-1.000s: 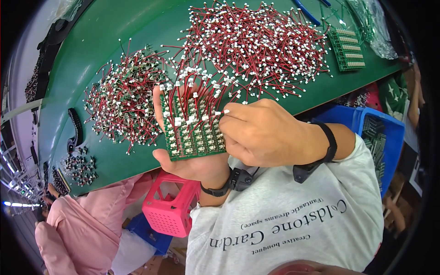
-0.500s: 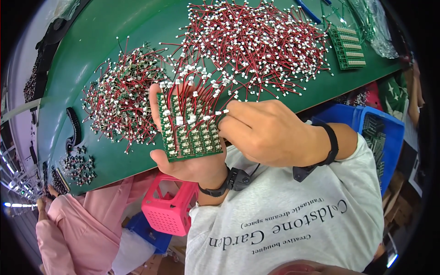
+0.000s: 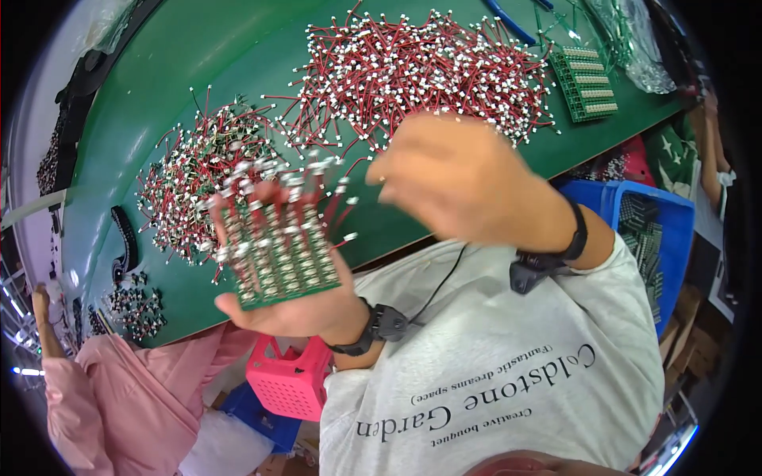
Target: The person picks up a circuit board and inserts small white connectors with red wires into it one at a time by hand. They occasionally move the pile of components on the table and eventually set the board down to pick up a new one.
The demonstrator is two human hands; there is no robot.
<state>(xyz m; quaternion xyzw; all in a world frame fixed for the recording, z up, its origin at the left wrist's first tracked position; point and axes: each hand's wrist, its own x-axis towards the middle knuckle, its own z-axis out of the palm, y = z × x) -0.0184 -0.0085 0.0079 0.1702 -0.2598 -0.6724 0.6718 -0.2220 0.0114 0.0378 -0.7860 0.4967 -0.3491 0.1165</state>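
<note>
Circuit-board panel (image 3: 290, 266), bristling with red wires, lies gripped from below in the left hand (image 3: 317, 308), thumb at its near left corner. Green table (image 3: 151, 87): extends ahead and left of this grip. Heap of red wires with white connectors (image 3: 421, 71): ahead and right. Smaller mixed heap (image 3: 186, 182): just left, partly behind the fingers. Pink stool (image 3: 290, 389): below the grip. Right hand (image 3: 452, 170): to its right, apart from the panel, blurred; cannot tell whether it holds anything. Cluster of small dark parts (image 3: 135, 305): farther left.
</note>
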